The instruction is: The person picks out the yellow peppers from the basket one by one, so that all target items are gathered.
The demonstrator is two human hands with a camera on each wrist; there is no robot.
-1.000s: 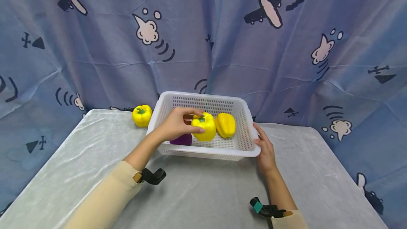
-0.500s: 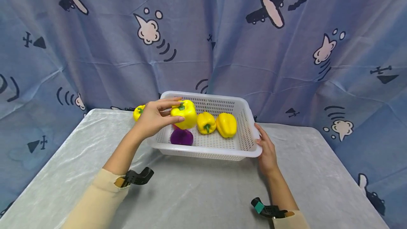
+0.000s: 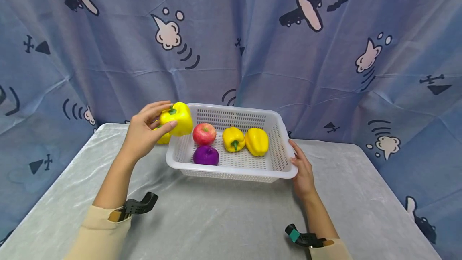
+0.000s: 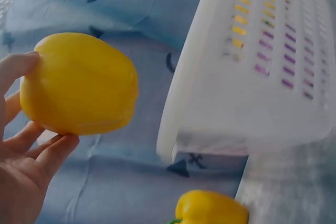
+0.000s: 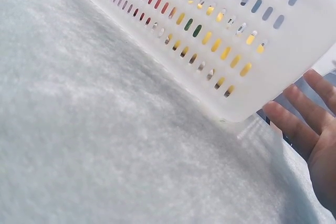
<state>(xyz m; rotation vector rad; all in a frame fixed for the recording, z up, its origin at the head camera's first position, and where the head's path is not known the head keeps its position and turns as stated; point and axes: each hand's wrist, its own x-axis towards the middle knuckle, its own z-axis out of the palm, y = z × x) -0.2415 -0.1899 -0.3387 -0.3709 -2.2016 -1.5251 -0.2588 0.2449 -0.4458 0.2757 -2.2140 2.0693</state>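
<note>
My left hand [image 3: 142, 131] grips a yellow bell pepper [image 3: 179, 119] above the left end of a white plastic basket [image 3: 231, 169]. In the left wrist view, thumb and fingers hold the bell pepper [image 4: 81, 85] from the side, apart from the basket wall [image 4: 210, 108]. My right hand [image 3: 302, 173] holds the basket's right rim, thumb at the rim and fingers along the outside. Inside the basket are a red apple [image 3: 204, 134], a purple onion [image 3: 206, 155] and two more yellow bell peppers, one [image 3: 234, 139] with its stem facing me and the other [image 3: 257, 141] beside it.
Another yellow bell pepper [image 3: 164, 138] stands on the table left of the basket, partly hidden behind the left hand and its bell pepper. A pale grey cloth [image 3: 231, 220] covers the table. A blue curtain [image 3: 231, 43] with airplane prints hangs right behind it.
My left hand has carried the yellow bell pepper left and up, from over the basket's middle to its left end, uncovering the apple and onion. The right hand stays at the rim.
</note>
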